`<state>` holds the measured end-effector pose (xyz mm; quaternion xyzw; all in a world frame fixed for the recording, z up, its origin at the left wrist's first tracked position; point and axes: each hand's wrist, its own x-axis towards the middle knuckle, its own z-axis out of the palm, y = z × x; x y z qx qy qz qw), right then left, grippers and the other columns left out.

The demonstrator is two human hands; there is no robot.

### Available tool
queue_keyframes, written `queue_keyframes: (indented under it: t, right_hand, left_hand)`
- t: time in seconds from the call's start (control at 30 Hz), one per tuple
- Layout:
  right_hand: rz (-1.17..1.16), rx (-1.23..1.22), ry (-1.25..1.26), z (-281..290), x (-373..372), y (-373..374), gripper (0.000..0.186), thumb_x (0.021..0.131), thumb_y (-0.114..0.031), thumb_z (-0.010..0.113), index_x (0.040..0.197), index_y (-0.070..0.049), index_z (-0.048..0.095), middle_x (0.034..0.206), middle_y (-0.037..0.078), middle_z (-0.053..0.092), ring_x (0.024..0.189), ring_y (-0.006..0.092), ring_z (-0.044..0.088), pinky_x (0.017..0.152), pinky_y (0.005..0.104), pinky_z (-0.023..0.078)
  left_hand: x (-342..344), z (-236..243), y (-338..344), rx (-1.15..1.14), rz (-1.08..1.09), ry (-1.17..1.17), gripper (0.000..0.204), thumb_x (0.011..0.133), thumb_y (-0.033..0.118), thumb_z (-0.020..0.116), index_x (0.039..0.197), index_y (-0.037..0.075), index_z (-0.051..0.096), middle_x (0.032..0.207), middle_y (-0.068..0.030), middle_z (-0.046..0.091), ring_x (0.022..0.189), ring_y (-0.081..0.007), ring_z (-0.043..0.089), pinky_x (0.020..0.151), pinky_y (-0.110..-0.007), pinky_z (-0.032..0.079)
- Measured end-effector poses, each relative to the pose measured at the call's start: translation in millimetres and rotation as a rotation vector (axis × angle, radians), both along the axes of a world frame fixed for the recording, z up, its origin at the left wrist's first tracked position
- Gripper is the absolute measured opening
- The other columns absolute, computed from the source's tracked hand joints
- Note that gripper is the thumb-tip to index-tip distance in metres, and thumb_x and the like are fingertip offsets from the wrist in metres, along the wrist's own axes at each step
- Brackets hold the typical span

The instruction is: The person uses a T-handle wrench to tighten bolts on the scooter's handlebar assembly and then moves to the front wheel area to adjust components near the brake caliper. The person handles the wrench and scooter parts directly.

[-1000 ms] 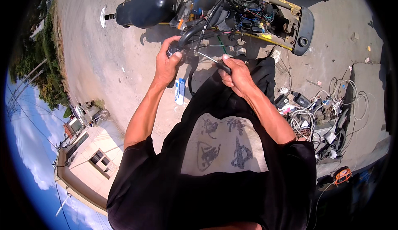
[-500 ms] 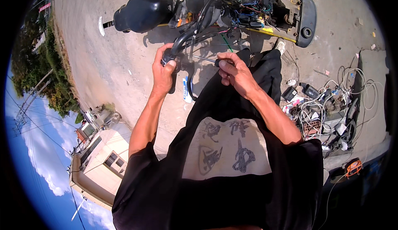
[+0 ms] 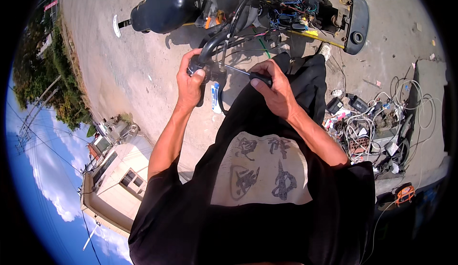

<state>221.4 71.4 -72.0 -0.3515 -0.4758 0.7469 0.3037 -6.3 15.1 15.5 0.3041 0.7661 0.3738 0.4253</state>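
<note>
My left hand [image 3: 190, 81] is closed around a black handlebar control housing [image 3: 196, 66] at the end of a curved black handlebar [image 3: 213, 46], its thumb pressed on top. In my right hand [image 3: 279, 90] is a screwdriver [image 3: 260, 78], its black handle wrapped by the fingers. The thin metal shaft points left, and its tip reaches the housing beside the handlebar; I cannot tell whether it sits in a screw. Black cables run from the handlebar up to a partly stripped electric scooter [image 3: 305, 31] with a yellow frame and exposed coloured wires.
The scooter's black rounded seat [image 3: 171, 8] is at the upper left. A blue-and-white packet [image 3: 215, 98] lies on the ground below the handlebar. To the right sits a pile of tangled pale cables and scrap parts [image 3: 367, 138], with an orange object [image 3: 405, 195] nearer me.
My right hand has shifted slightly right and changed its hold; its fingers now wrap the screwdriver handle, more of which shows. The left hand keeps its hold on the control housing.
</note>
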Motion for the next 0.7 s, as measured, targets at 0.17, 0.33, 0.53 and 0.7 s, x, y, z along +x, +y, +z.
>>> queue_keyframes:
  t: [0.17,0.33,0.53,0.7]
  right_hand:
    - [0.204,-0.634,0.222,-25,12,4,0.030,0.100,-0.014,0.061,0.125,0.002,0.058,0.095,0.007,0.062,0.084,0.0179,0.060,0.074,0.0352,0.050]
    - [0.096,-0.611,0.032,0,6,7,0.028,0.102,-0.019,0.060,0.119,0.003,0.064,0.090,0.008,0.063,0.082,0.0178,0.061,0.074,0.0339,0.050]
    - [0.212,-0.249,0.078,-20,13,6,0.036,0.102,-0.023,0.062,0.128,0.002,0.058,0.099,0.010,0.064,0.081,0.0128,0.056,0.071,0.0283,0.047]
    - [0.068,-1.031,0.230,10,6,3,0.019,0.101,-0.013,0.065,0.112,0.003,0.066,0.085,0.006,0.059,0.068,0.0078,0.047,0.059,0.0234,0.040]
  left_hand:
    - [-5,-1,-5,-0.015,-0.001,-0.008,0.060,0.086,0.031,0.062,0.137,0.000,0.052,0.097,-0.0033,0.064,0.085,-0.0094,0.058,0.077,-0.025,0.049]
    - [-1,1,-1,-0.016,-0.012,0.000,0.059,0.086,0.031,0.062,0.136,0.000,0.053,0.097,-0.0028,0.064,0.084,-0.0090,0.057,0.076,-0.025,0.048]
    - [-2,-1,-5,-0.014,-0.004,0.012,0.060,0.086,0.033,0.063,0.136,0.001,0.053,0.097,-0.0022,0.063,0.083,-0.0085,0.056,0.075,-0.025,0.047]
    - [-4,0,-8,-0.041,-0.014,0.007,0.060,0.086,0.031,0.062,0.136,0.001,0.053,0.096,-0.0021,0.063,0.082,-0.0082,0.055,0.074,-0.024,0.046]
